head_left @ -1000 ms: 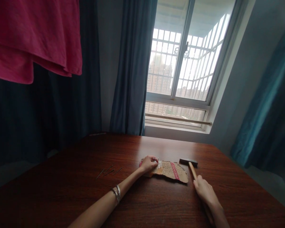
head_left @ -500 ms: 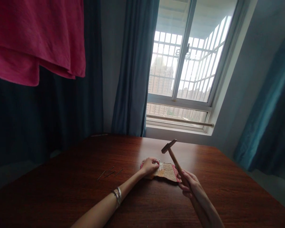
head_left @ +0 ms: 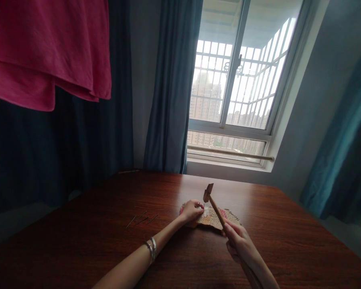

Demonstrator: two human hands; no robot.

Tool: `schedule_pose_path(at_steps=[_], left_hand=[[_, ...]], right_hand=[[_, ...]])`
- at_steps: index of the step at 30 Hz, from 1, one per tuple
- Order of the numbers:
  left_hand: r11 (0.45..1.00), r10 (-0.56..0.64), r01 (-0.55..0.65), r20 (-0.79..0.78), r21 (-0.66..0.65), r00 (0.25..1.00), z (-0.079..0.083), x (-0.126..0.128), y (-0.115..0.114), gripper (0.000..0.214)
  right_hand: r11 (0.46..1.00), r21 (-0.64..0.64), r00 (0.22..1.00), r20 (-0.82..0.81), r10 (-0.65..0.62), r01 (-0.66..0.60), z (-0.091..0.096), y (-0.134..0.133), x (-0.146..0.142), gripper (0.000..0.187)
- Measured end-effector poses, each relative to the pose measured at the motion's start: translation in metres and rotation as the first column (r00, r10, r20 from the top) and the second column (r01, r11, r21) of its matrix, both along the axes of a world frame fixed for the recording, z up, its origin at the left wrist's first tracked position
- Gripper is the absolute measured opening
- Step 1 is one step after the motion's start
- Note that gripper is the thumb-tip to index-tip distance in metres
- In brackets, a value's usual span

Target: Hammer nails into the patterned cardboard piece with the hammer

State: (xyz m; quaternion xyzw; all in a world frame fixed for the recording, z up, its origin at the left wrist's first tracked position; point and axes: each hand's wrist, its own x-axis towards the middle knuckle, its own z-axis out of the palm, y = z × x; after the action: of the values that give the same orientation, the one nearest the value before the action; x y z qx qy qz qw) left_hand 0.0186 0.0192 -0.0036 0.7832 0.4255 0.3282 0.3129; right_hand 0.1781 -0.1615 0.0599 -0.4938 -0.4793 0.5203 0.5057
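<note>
My left hand [head_left: 191, 210] rests on the left end of a tan, hole-dotted piece with pink stripes [head_left: 212, 217], fingers pinched round a thin upright nail. My right hand [head_left: 240, 241] is closed on the wooden handle of a small hammer [head_left: 212, 199]. The dark hammer head hangs just above and right of my left fingertips, over the piece. The piece lies flat on a dark wooden table [head_left: 108, 245].
Several loose nails [head_left: 142, 218] lie on the table to the left of my left hand. Beyond the table's far edge are blue curtains [head_left: 168, 88] and a barred window [head_left: 240, 80]. A pink cloth [head_left: 48, 48] hangs at the upper left.
My right hand picked the hammer up off the table, raised it, and brought its head down and left, close above the nail in my left fingers. The left hand has stayed put.
</note>
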Motion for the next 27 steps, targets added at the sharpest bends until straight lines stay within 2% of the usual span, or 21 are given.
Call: schedule_pose_path(at_steps=[4,7,11,15,20,24,27], left_hand=[[0.999,0.031,-0.032,-0.067,-0.014,0.997,0.0054,-0.0004,-0.0037,0.022],[0.999,0.033,-0.034,-0.088,-0.015,0.996,0.0086,0.0001,-0.0060,0.023],[1.000,0.007,-0.007,-0.066,0.005,0.998,0.0091,0.0001,-0.0063,0.022],[0.999,0.024,-0.021,-0.079,0.034,0.997,0.0067,-0.0011,-0.0043,0.022],[1.000,-0.005,0.006,-0.044,0.023,0.999,0.0049,-0.0008,-0.0020,0.020],[1.000,-0.009,0.009,-0.024,0.019,1.000,0.0055,-0.0002,-0.0021,0.019],[1.000,-0.024,0.024,-0.005,-0.004,1.000,0.0063,-0.0006,-0.0028,0.019]], right_hand=[[1.000,0.007,1.000,0.018,-0.021,0.021,0.0013,-0.0019,-0.0004,0.051],[1.000,0.004,1.000,0.013,0.009,-0.009,0.0023,-0.0034,-0.0004,0.046],[0.999,-0.042,0.999,0.043,0.028,-0.026,0.0026,-0.0039,-0.0002,0.041],[1.000,-0.018,1.000,-0.004,0.001,-0.001,0.0041,-0.0035,0.0000,0.043],[0.999,-0.044,1.000,0.028,0.015,-0.014,0.0033,-0.0019,0.0000,0.041],[1.000,-0.018,1.000,0.007,0.002,-0.001,0.0049,-0.0027,-0.0010,0.044],[0.999,-0.053,0.999,0.036,0.015,-0.013,0.0054,-0.0037,-0.0020,0.043]])
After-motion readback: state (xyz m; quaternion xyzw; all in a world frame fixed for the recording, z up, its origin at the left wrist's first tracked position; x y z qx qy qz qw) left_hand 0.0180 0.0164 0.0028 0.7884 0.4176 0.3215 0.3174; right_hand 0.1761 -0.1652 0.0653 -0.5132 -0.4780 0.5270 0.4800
